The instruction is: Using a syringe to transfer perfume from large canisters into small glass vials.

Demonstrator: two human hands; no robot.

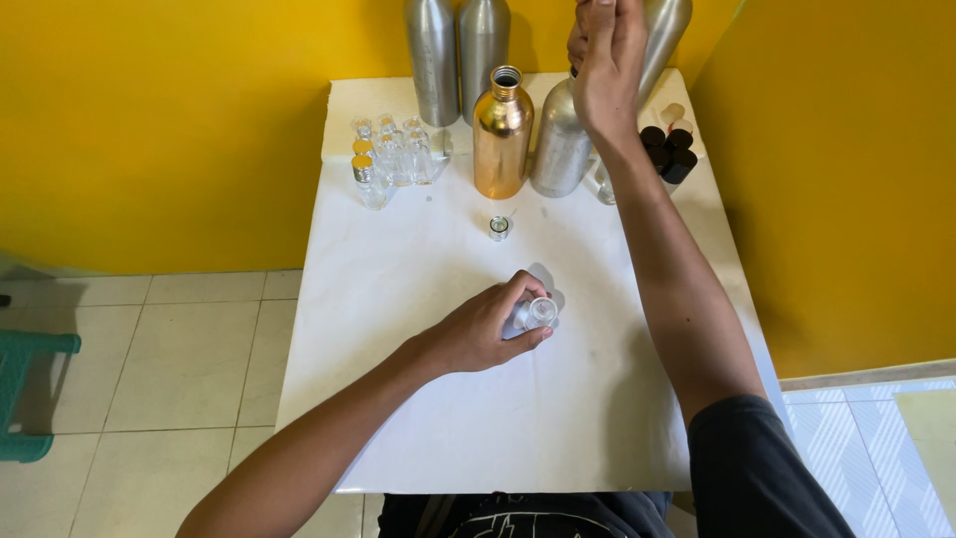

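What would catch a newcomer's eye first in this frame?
Probably the shiny gold metal bottle, standing open at the far middle of the white table, with silver bottles beside and behind it. Next, the left hand holding a small clear glass bottle at the table's centre, while the right hand reaches up among the silver bottles. A cluster of small glass vials sits far left.

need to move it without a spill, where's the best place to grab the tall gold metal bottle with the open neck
Grip the tall gold metal bottle around its straight middle body, coming from the front, the person's side. It stands upright with its neck uncapped, so a level side grip should keep it from tipping. The silver metal bottle crowds its right and small clear glass vials stand to its left, so the front looks freest.
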